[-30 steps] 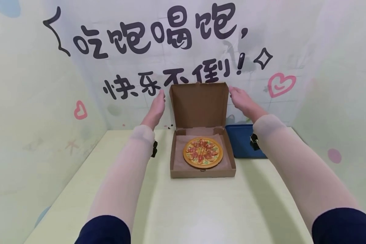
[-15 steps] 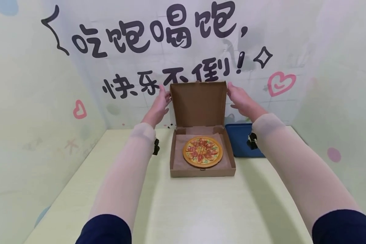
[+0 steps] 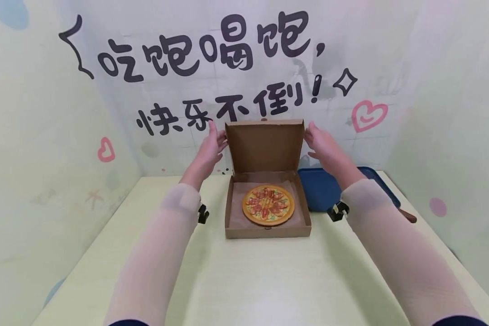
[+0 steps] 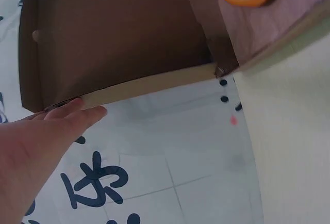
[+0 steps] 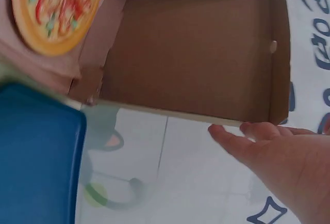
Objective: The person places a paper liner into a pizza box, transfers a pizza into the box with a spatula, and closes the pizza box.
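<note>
A cardboard pizza box (image 3: 268, 232) stands with its lid (image 3: 266, 147) raised at the back. Inside, on brown paper, lies a round pizza (image 3: 268, 205) with red and green toppings. My left hand (image 3: 208, 149) is at the lid's left side, its fingertips at the upper edge and partly behind it. On the opposite side my right hand (image 3: 323, 147) touches the lid's edge with its fingertips. In the left wrist view the fingers (image 4: 67, 109) lie fairly straight along the lid's side wall. The right wrist view has the fingers (image 5: 232, 137) against the other side wall.
A blue tray (image 3: 318, 192) lies right of the box, partly behind my right arm. A brown handle (image 3: 407, 215) sticks out past that arm. The pale table (image 3: 244, 276) meets a wall sheet (image 3: 167, 154) with large black characters behind the box.
Both hands have come in from beside the lid to its side edges. The lid now leans slightly further forward. The head view has shifted a little, showing more of the tray.
</note>
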### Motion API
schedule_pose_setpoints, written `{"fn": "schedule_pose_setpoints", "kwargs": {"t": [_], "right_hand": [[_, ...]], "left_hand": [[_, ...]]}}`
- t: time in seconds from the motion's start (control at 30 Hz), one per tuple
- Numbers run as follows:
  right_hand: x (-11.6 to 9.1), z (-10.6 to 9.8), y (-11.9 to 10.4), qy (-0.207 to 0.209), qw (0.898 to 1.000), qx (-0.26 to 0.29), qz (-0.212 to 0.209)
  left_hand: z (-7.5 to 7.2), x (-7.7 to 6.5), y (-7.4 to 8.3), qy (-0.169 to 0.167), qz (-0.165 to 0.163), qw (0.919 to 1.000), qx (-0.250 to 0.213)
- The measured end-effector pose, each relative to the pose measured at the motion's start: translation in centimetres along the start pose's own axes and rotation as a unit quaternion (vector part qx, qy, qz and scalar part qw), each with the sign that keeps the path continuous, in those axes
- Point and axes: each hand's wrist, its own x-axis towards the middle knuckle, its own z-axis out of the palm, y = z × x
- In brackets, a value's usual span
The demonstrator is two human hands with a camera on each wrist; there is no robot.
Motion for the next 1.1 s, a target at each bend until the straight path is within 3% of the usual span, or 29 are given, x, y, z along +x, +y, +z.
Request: {"fn": "schedule_pose_setpoints", "kwargs": {"t": [0.3,0.43,0.6,0.73,0.93,1.1], "right_hand": [[-3.8,0.9,2.1,0.029,0.997,-0.058,-0.049],[-5.7,1.5,2.8,0.028,0.996,-0.087,-0.022],[-7.8,2.3,3.9,0.035,0.992,-0.118,0.007],[-9.2,2.7,5.1,0.037,0.992,-0.119,0.031],[-11.1,3.3,6.7,0.029,0.993,-0.100,0.053],[-12.2,4.0,7.7,0.023,0.991,-0.124,0.053]], "left_hand": [[1.0,-4.2,-0.9,-0.021,0.015,0.9985,0.049],[1.1,-5.5,-1.7,-0.014,0.035,0.9949,0.094],[1.0,-7.2,-2.8,0.026,0.050,0.9826,0.177],[1.3,-8.6,-4.0,0.039,0.036,0.9769,0.207],[2.3,-10.7,-5.8,0.035,0.001,0.9764,0.213],[3.0,-12.4,-7.1,0.051,-0.012,0.9751,0.215]]}}
